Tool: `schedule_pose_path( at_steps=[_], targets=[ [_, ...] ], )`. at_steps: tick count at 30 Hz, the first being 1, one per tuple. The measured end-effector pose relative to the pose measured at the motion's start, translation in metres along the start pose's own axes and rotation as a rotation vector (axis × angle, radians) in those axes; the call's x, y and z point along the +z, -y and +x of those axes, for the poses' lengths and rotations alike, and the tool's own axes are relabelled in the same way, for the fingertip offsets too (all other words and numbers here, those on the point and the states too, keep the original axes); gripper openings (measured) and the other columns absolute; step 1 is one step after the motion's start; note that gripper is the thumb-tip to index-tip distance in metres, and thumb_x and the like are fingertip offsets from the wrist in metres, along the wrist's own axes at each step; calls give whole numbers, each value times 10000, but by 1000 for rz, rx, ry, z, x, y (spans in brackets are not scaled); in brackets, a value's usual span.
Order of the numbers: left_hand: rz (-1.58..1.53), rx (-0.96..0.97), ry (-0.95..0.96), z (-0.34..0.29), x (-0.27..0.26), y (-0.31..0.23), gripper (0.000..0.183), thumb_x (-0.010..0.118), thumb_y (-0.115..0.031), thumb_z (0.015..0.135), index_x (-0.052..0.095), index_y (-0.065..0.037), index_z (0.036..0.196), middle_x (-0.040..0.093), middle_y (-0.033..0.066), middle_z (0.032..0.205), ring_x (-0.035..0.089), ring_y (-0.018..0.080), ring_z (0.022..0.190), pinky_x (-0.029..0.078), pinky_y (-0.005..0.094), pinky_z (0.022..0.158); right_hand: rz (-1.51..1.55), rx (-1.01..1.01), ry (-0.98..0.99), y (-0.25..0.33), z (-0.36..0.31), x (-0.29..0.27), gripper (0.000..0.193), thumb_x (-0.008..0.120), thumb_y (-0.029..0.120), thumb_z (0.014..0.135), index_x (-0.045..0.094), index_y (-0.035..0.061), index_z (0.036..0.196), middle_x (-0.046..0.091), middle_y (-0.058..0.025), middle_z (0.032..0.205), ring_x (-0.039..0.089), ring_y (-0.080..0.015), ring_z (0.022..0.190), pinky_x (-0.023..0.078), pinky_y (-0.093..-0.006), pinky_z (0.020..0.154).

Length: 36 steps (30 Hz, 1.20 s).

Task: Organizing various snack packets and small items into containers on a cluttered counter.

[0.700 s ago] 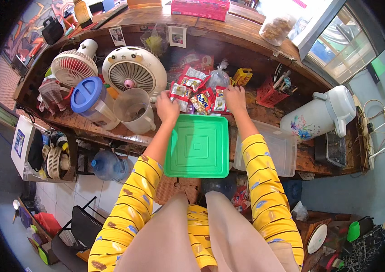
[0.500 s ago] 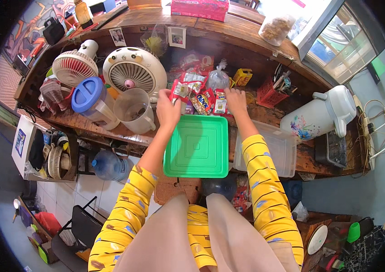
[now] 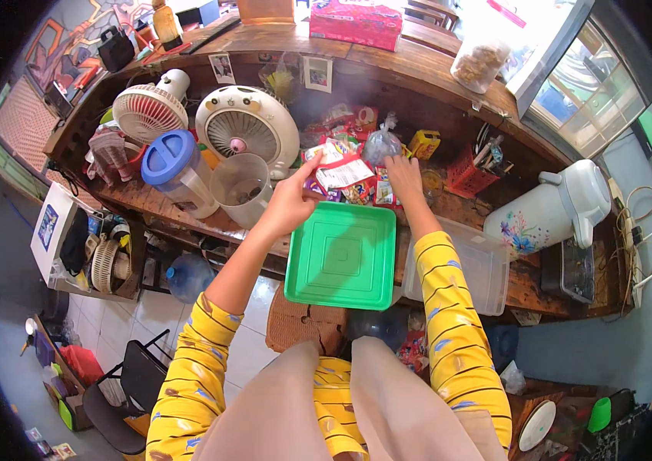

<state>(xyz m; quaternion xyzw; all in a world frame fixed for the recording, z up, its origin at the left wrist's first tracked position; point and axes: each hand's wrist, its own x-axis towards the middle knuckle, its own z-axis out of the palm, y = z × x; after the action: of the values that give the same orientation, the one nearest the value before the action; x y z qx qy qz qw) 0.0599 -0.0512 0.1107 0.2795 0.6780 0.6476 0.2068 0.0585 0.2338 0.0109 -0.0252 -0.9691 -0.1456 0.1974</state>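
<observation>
My left hand (image 3: 291, 203) is closed at the left edge of a red snack packet (image 3: 345, 174), its white printed back facing up. My right hand (image 3: 406, 183) reaches over the packets with fingers slightly apart, beside a knotted clear plastic bag (image 3: 383, 146) and a small red packet (image 3: 384, 189). Nothing shows in its grip, though its fingertips are partly hidden. More red packets (image 3: 353, 119) lie heaped behind. Closest to me, a green square plastic lid or tray (image 3: 341, 257) sits at the shelf's front edge, below both hands.
Left of the packets stand a clear jug (image 3: 240, 192), a blue-lidded pitcher (image 3: 176, 173) and two fans (image 3: 245, 134). At right are a clear plastic container (image 3: 456, 269), a red pen basket (image 3: 473, 169), a yellow box (image 3: 424, 144) and a floral thermos (image 3: 549, 207).
The view has shifted slightly. My left hand has moved nearer, and a packet's white back now shows beside it. My right hand stays by the packets.
</observation>
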Motion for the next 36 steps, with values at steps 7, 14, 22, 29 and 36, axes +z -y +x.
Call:
schedule_pose_path(
  at_steps=[7,14,22,29,36],
  targets=[
    [921,70,-251,6,3,-17,281,668,-207,719,665,-107,981,606,132,757,603,253,698,460,350,620,125,-56,30,-15,4,8,92,510,124,776,600,114,789,573,-77,898,566,-243,875,404,-405,720],
    [874,230,-305,8,-4,-8,255,637,-293,773,678,-63,874,518,110,839,531,262,794,421,346,708,213,88,82,-11,1,5,180,500,108,789,530,117,966,566,-97,933,595,-271,846,463,-436,679],
    [700,37,-172,6,2,-5,293,601,-331,817,669,-63,913,546,121,825,556,265,774,426,346,699,2,103,-81,-7,9,13,104,472,128,812,541,109,886,618,-64,860,606,-221,812,414,-401,715],
    [675,20,-212,0,7,-5,301,594,-325,823,663,-38,885,557,113,805,554,246,766,425,337,693,109,106,16,-27,10,23,97,520,141,776,562,93,850,635,-94,815,604,-230,813,398,-415,734],
    [597,81,-259,-5,-2,1,333,588,-344,823,655,-18,820,541,102,770,547,233,743,418,324,685,401,-5,147,-25,22,-37,106,556,53,729,611,74,817,608,-130,887,616,-272,813,445,-416,732]
  ],
)
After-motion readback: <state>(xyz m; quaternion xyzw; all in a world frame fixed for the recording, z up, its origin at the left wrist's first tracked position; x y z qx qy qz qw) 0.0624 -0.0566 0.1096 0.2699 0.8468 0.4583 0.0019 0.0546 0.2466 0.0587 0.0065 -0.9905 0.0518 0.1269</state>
